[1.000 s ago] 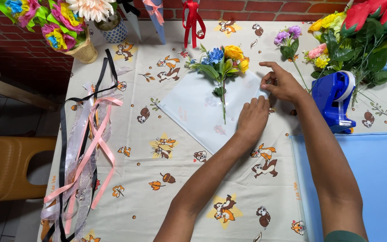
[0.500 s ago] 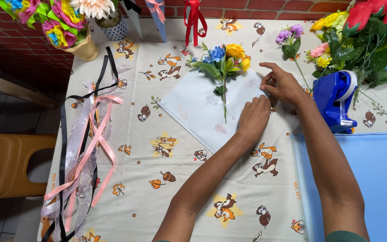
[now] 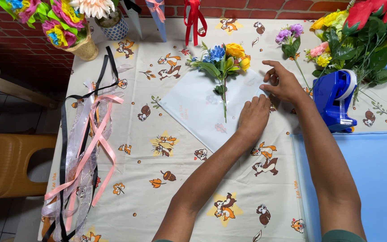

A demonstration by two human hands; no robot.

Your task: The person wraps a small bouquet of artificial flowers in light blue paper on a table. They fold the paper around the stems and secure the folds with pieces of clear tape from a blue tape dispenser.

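1 wrap sheet [image 3: 193,107], 1 small bouquet [image 3: 222,60], 1 tape dispenser [image 3: 334,96], 2 hands.

A pale blue wrapping sheet [image 3: 193,107] lies flat on the bench, turned like a diamond, one corner pointing toward the person. Its right-hand corner is pinched up at the edge (the fold itself is partly hidden). On the sheet rests a small flower bunch [image 3: 222,58]: yellow and blue blooms with green leaves at the far corner, a thin green stem running straight down the middle.
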